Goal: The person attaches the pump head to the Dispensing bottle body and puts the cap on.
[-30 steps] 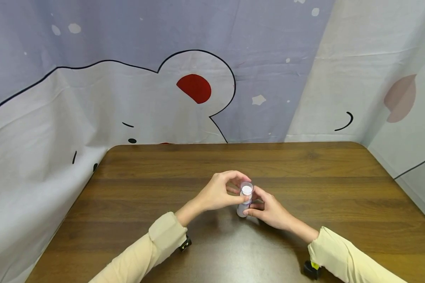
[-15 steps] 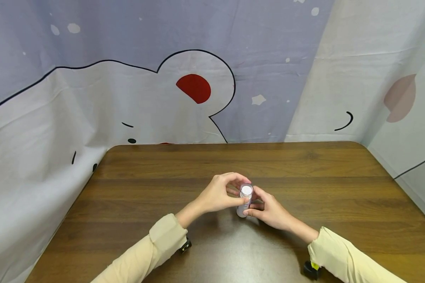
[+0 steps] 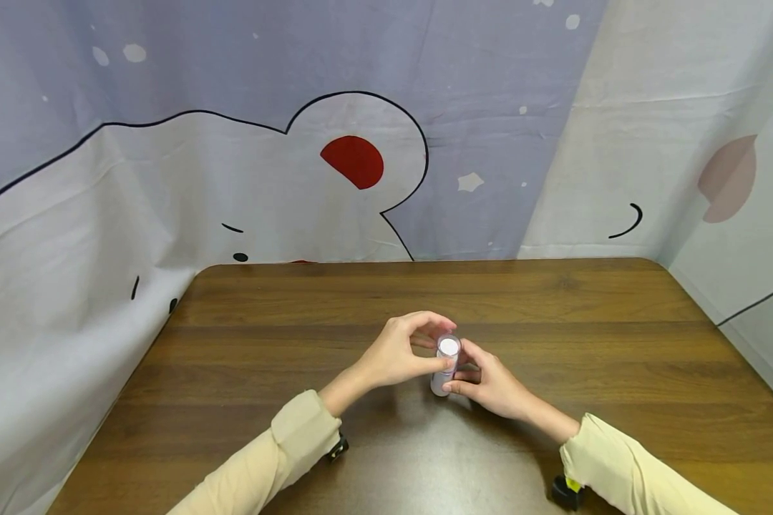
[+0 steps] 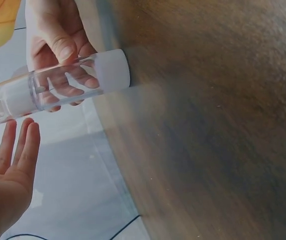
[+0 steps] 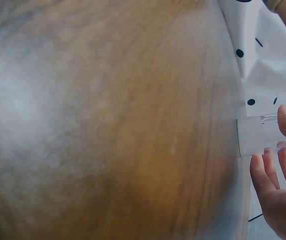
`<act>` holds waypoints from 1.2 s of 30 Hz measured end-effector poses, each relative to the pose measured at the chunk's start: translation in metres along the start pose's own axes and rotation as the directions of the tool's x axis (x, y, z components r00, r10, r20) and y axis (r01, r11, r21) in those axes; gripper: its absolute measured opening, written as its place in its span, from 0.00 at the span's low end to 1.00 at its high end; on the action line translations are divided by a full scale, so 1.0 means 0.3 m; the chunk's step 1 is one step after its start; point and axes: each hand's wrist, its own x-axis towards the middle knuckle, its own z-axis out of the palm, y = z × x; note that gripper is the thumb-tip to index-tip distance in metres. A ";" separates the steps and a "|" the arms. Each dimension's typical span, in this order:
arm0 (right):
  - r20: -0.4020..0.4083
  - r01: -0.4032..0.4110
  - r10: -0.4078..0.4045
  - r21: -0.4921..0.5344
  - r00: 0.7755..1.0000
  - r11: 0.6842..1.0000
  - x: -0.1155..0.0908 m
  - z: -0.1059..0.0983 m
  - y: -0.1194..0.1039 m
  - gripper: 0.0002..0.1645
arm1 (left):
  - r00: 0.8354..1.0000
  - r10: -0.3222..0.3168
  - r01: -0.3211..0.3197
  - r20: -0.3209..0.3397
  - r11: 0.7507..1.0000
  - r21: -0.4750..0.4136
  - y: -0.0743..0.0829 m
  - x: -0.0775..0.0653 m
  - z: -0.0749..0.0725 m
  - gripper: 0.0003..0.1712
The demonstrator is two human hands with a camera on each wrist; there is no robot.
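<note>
A clear cylindrical pump bottle (image 3: 441,384) with a white base stands upright on the table, between both hands. Its white pump top (image 3: 449,347) shows inside a clear cap (image 4: 6,103). My left hand (image 3: 396,352) is at the cap, thumb on the near side and fingers on the far side, pinching it lightly. Lower down, my right hand (image 3: 494,385) grips the clear body with thumb and fingers. The left wrist view shows the right hand (image 4: 57,35) around the body, above the white base (image 4: 113,70). In the right wrist view, the bottle is partly cut off by the frame's edge.
The brown wooden table (image 3: 264,343) extends around the hands. A patterned curtain (image 3: 264,186) hangs behind and beside it. Black wrist devices, one at the left cuff (image 3: 338,445) and one at the right cuff (image 3: 565,492), sit under the sleeves.
The clear cap sits slightly lower over the pump than one second ago, and the left thumb has come down with it. The left fingers have since lifted a little. My right hand stays still.
</note>
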 end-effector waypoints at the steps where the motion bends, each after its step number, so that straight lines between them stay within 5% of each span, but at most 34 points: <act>1: -0.001 0.001 -0.001 0.002 1.000 1.000 0.000 0.001 0.000 0.29 | 1.000 0.002 -0.002 -0.006 1.000 -0.005 0.002 0.001 0.000 0.23; 17: 0.002 -0.019 0.019 -0.001 1.000 1.000 0.000 -0.002 -0.009 0.28 | 0.997 -0.078 0.077 -0.023 0.995 -0.059 0.049 -0.002 0.007 0.21; 36: 0.003 0.011 -0.011 0.006 1.000 1.000 0.000 0.001 -0.004 0.28 | 0.993 -0.106 0.102 -0.044 0.990 -0.095 0.021 -0.002 0.018 0.20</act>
